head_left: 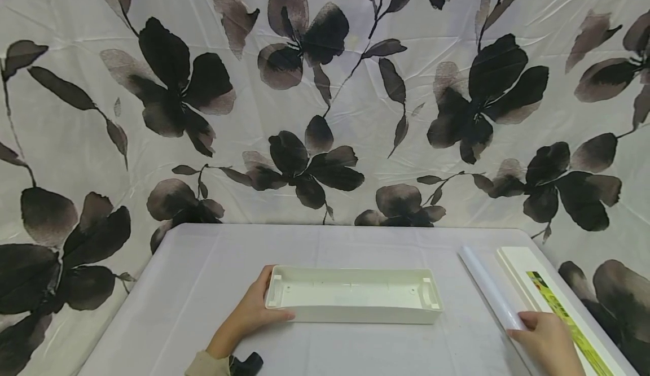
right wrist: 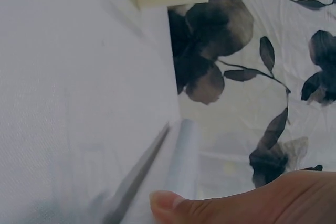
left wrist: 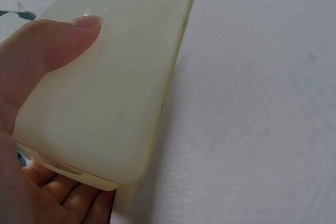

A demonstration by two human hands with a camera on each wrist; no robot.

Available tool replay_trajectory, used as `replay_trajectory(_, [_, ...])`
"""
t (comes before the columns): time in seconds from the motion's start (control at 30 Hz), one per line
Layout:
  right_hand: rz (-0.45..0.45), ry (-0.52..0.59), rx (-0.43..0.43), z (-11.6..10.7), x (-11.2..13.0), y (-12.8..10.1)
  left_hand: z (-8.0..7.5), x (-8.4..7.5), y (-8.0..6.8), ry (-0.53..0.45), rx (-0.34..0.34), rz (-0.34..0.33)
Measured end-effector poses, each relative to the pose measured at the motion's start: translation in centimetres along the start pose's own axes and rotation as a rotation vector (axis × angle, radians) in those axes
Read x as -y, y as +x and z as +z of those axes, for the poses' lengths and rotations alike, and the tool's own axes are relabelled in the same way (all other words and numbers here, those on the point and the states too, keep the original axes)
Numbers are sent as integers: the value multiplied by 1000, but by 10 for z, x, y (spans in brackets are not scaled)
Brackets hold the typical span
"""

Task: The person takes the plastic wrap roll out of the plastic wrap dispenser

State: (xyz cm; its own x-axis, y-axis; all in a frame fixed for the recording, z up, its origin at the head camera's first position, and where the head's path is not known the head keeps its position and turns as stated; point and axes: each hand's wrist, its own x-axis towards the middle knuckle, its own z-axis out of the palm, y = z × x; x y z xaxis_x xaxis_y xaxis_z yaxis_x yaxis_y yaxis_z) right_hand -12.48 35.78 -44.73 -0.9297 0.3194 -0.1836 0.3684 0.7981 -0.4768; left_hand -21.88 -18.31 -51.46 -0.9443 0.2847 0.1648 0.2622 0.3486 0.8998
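A long cream plastic box [head_left: 360,314], its open top showing an inside with small fittings at both ends, sits mid-table. My left hand [head_left: 255,311] grips its left end. In the left wrist view the thumb [left wrist: 79,38] lies on the box's smooth side wall [left wrist: 121,103], while the other fingers are bent around the end. At the right, my right hand [head_left: 550,339] holds a pale, shiny roll of plastic film [head_left: 488,288] near its lower part. The right wrist view shows the thumb [right wrist: 168,203] against the roll [right wrist: 181,150]; the other fingers are hidden there.
Right of the roll lies a long white cover [head_left: 514,258] with a yellow-green label strip [head_left: 550,300]. White cloth covers the table [head_left: 325,246]. Behind its far edge hangs a white curtain [head_left: 381,139] with dark flowers. A black strap piece [head_left: 247,363] shows by the left sleeve.
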Motion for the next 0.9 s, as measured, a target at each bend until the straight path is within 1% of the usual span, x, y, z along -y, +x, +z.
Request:
replay_trajectory(0.2, [11,-23,66,-1,-2,-2,0,1,-1,9,1,4])
replay_trajectory(0.4, [22,-28,102,-2,1,-1,-1,1,0,6,2,9])
replay_trajectory(0.6, [44,-46,111,-3,1,0,0,-1,0,3,3,4])
replay_trajectory(0.77, [74,-33,124,-3,-1,2,0,-2,0,9,-1,-3])
replay_trajectory(0.9, [69,-28,110,-5,-2,4,-1,-1,-1,17,3,-8])
